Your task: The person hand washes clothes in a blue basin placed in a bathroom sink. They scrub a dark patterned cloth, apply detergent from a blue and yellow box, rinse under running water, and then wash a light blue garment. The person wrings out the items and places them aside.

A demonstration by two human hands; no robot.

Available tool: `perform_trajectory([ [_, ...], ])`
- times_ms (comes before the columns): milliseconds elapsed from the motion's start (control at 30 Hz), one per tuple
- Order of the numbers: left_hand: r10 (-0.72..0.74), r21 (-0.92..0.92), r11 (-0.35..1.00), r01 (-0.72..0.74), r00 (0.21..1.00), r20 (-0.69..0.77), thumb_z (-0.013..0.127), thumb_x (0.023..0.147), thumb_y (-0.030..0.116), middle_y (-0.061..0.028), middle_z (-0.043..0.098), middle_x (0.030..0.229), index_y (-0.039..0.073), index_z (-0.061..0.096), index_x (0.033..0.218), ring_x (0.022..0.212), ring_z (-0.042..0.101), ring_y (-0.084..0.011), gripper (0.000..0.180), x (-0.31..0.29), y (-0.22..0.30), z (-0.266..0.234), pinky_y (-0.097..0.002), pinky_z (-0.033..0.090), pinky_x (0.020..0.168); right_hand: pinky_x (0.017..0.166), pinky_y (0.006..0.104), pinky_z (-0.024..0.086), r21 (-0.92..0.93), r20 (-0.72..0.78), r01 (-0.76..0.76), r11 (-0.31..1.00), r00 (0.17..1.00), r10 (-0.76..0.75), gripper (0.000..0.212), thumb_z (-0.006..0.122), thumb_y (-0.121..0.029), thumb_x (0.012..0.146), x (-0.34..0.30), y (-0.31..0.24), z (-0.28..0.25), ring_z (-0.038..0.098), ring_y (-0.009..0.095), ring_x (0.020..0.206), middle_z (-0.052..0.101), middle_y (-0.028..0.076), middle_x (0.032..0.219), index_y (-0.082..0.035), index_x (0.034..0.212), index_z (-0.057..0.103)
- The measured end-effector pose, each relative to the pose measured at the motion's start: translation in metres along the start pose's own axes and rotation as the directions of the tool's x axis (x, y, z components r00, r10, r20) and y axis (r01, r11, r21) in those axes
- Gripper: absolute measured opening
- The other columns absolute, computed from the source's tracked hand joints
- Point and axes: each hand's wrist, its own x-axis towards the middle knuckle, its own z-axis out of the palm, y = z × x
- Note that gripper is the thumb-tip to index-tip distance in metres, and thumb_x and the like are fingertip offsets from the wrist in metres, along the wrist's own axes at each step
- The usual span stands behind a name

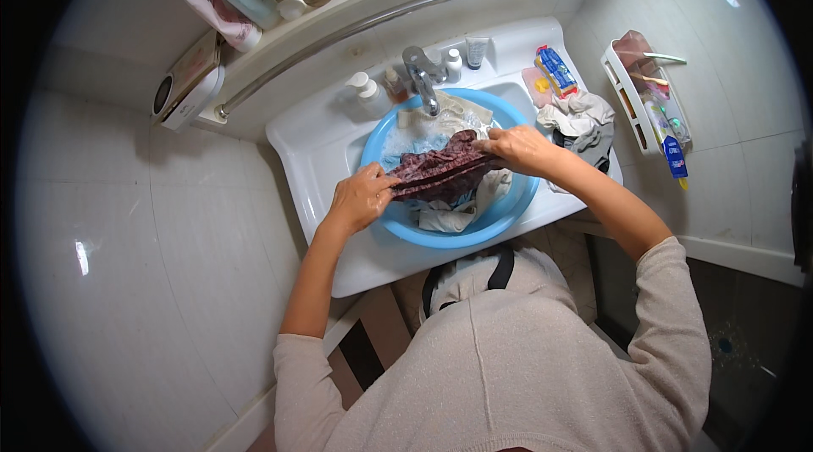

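A wet, dark maroon patterned cloth garment [445, 168] is stretched between my two hands above a light blue plastic basin [453, 240]. My left hand [364, 194] grips its left end near the basin's left rim. At the upper right, my right hand [518, 149] pinches the other end. Below the garment, a white cloth [457, 216] lies partly in the basin, and a cream cloth [453, 113] sits toward the back. Suds [402, 143] float at the basin's left side. The garment hides the middle of the basin.
The basin stands in a white sink [318, 143] under a chrome faucet [421, 79]. Pump bottle [367, 92], small white bottle [453, 65] and tube [477, 54] line the back. Crumpled clothes [584, 126] and a blue-yellow packet [555, 71] lie right. A wall rack [631, 105] holds toothbrushes.
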Motion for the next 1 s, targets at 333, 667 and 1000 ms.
perform_trajectory([
  [333,-0.182,-0.851,0.428,-0.304,0.893,-0.411,0.064,0.082,0.01,-0.0043,0.059,0.101,0.001,0.06,0.098,0.101,0.055,-0.0165,0.018,0.018,0.002,-0.013,-0.0303,0.044,0.087,0.086,0.0298,0.046,0.943,-0.083,0.121,-0.31,0.988,0.133,0.028,0.057,-0.019,0.087,0.014,-0.003,-0.02,0.058,0.015,0.094,0.059,0.006,0.106,-0.002,0.109,0.055],
  [667,-0.597,-0.825,-0.501,-0.26,0.794,0.112,0.053,0.091,0.041,-0.0008,0.051,0.078,0.012,0.052,0.09,0.068,0.048,-0.0115,0.029,0.071,0.022,0.092,-0.0268,0.043,0.062,0.071,0.0317,0.05,0.598,-0.518,0.199,0.777,0.835,0.185,0.042,0.072,-0.028,0.072,0.054,-0.145,0.037,0.06,0.028,0.088,0.059,0.012,0.098,-0.005,0.104,0.058],
  [1000,-0.221,-0.693,-0.714,-0.102,0.971,0.085,0.039,0.093,0.04,-0.0084,0.058,0.11,0.016,0.054,0.115,0.097,0.057,-0.0214,0.036,0.08,0.019,0.111,-0.0345,0.048,0.083,0.057,0.0461,0.048,0.737,-0.462,-0.098,0.669,0.649,0.604,0.032,0.058,-0.035,0.083,0.098,-0.116,0.04,0.06,0.039,0.064,0.06,0.02,0.066,-0.004,0.074,0.056],
])
